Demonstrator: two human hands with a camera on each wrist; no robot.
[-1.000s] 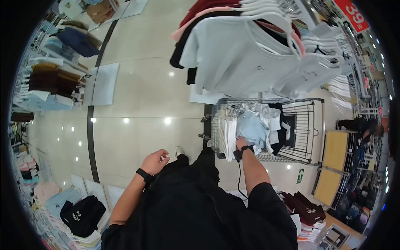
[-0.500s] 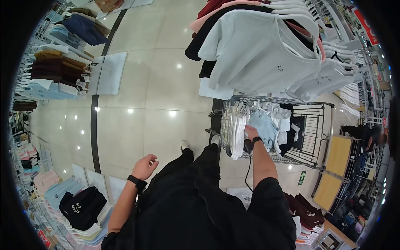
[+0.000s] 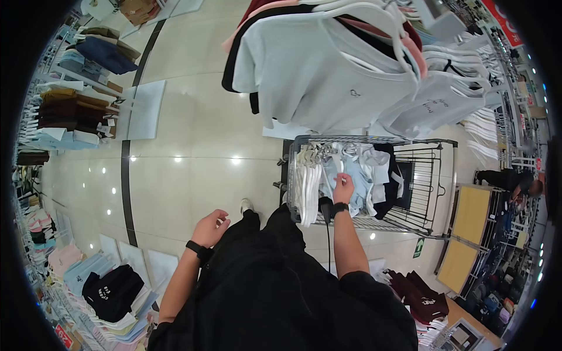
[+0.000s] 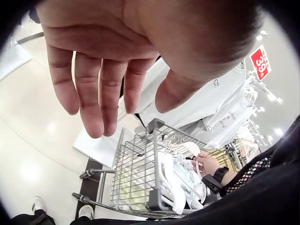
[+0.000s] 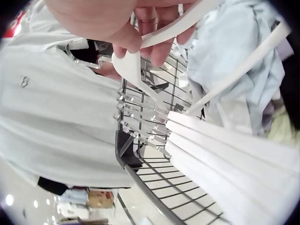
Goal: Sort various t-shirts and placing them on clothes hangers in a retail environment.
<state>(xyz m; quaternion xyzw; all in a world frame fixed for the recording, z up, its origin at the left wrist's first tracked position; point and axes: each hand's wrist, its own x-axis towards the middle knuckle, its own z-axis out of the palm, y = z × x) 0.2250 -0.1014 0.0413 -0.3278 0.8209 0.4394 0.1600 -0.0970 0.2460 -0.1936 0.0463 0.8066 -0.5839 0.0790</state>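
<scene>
The floor (image 3: 187,117) was of pale, glossy tiles that threw back small spots of ceiling light, and a dark strip (image 3: 125,181) ran across it. On it stood a grey wire cart (image 3: 455,175), near the person's feet. Inside, a row of white hangers (image 3: 307,196) lay side by side at one end, their metal hooks bunched together by the wire wall. Beside them was a loose heap of pale blue and white clothes (image 3: 363,184), with a black garment (image 3: 383,205) at its far side.

The right hand (image 3: 343,188) was over the cart, its thumb and fingers pinching a white hanger (image 5: 178,24) above the heap, next to the row. The left hand (image 3: 211,228) was held outside the cart, its fingers relaxed and slightly bent, gripping nothing.

A rack of shirts hung right beside the cart, a light grey shirt (image 3: 293,70) with a small heart foremost. More clothes hung along the left side of the aisle, near a white panel (image 3: 146,111) at floor level. A red sign (image 4: 260,62) reading 39 hung high up. Past the cart stood yellow boards (image 3: 474,207), a green sign (image 3: 418,247) lay on the floor, and another person (image 3: 503,178) in dark clothing was further off.
</scene>
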